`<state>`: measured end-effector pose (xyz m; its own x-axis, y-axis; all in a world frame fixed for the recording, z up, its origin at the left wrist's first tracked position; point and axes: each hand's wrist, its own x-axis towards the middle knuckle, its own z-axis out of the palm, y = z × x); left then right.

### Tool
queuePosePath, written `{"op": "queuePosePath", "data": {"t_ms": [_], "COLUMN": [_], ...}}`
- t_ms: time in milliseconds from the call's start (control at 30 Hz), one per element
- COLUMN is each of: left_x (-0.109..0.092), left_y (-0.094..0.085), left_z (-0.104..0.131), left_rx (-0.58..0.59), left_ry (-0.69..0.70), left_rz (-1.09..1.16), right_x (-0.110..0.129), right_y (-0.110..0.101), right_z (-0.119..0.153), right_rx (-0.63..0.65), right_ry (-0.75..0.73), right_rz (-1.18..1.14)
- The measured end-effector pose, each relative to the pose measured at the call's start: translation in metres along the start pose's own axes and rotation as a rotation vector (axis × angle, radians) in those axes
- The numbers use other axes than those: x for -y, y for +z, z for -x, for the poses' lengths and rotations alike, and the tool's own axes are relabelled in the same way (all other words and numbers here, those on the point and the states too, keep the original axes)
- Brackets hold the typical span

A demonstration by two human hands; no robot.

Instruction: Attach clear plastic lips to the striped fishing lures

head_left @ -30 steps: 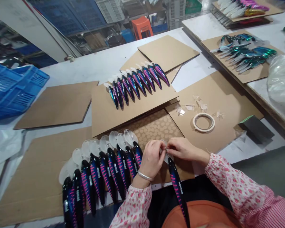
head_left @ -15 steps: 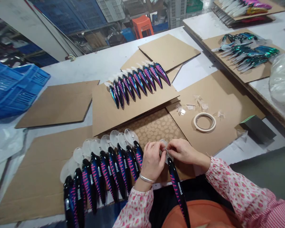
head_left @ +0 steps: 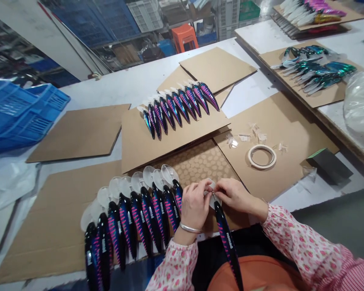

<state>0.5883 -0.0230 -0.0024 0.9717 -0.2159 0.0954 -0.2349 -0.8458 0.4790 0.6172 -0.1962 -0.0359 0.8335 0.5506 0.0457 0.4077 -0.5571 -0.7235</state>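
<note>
A black fishing lure (head_left: 226,238) with pink stripes and "nomad" lettering hangs from my hands, its clear bib up at my fingertips and its tail toward my lap. My left hand (head_left: 195,204) pinches the bib from the left, thumb and fingers closed. From the other side my right hand (head_left: 238,196) has thumb and fingertips pressed together at the same bib. What exactly lies between the fingertips is partly hidden. Left of my left hand, a row of matching lures (head_left: 142,216) with clear round bibs lies along the table edge.
More lures (head_left: 178,107) lie on a cardboard sheet (head_left: 133,153) ahead. A tape roll (head_left: 261,157) and clear scraps (head_left: 244,137) rest on cardboard at right, near a dark box (head_left: 330,165). Blue crates (head_left: 24,117) stand left. Green lures (head_left: 318,68) occupy the right-hand table.
Both hands stay pinched at the lure's bib with only slight finger movement. The surroundings sit slightly further right and lower in the view, as my head has shifted a little.
</note>
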Motion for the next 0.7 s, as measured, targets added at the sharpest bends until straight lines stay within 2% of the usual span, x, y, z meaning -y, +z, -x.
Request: {"op": "queuePosePath", "data": {"t_ms": [167, 300, 433, 533, 700], "left_x": [0.001, 0.003, 0.005, 0.007, 0.007], "left_y": [0.005, 0.011, 0.013, 0.014, 0.013], "left_z": [0.006, 0.012, 0.016, 0.018, 0.018], "left_rx": [-0.107, -0.178, -0.205, -0.210, -0.222], "left_ry": [0.049, 0.054, 0.033, 0.031, 0.084], "left_rz": [-0.066, -0.052, -0.047, -0.059, -0.108], "right_x": [-0.002, 0.004, 0.006, 0.004, 0.002], "right_y": [0.003, 0.008, 0.009, 0.010, 0.014], "right_z": [0.003, 0.002, 0.003, 0.006, 0.007], "right_rx": [-0.044, -0.125, -0.219, -0.201, -0.190], "right_ry": [-0.073, -0.052, 0.028, 0.005, -0.048], "right_rz": [0.131, 0.228, 0.088, -0.010, 0.056]}}
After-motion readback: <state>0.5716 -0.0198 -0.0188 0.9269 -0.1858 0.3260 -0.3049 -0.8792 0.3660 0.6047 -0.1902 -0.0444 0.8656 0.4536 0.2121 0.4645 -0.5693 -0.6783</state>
